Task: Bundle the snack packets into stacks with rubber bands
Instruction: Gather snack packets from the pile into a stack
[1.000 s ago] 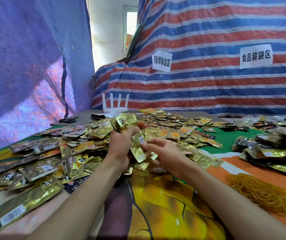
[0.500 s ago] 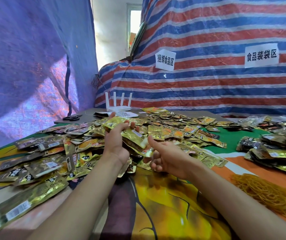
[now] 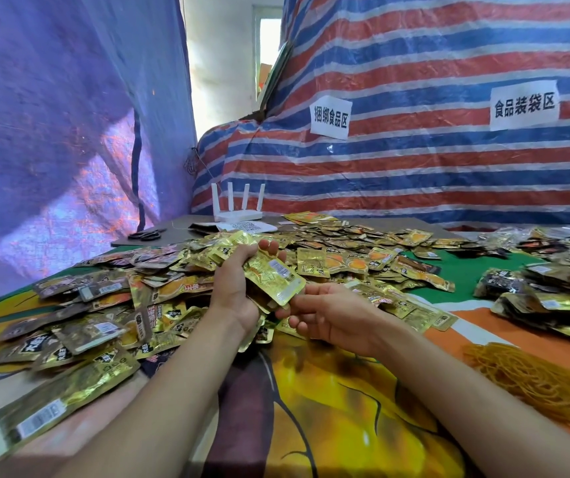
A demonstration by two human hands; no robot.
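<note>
Nearest the camera, bare printed orange-yellow tablecloth (image 3: 328,408) between both forearms: free room there. To the right, a heap of tan rubber bands (image 3: 531,381), well apart from both hands. Next up, left hand (image 3: 231,291) clamped round a fanned stack of gold foil snack packets (image 3: 269,274), fingers curled over its top, stack tilted down to the right. Just beside the stack's lower corner, right hand (image 3: 331,315) palm up, fingers loosely curled, holding nothing; contact with the corner: cannot tell. Left of and behind the hands, loose gold and brown foil packets (image 3: 104,305) crowd the cloth. Further right, dark packet piles (image 3: 535,294) beside a green patch. Far end: black scissors (image 3: 145,235), white four-antenna router (image 3: 238,210), then red-white-blue striped tarp wall (image 3: 414,174).
</note>
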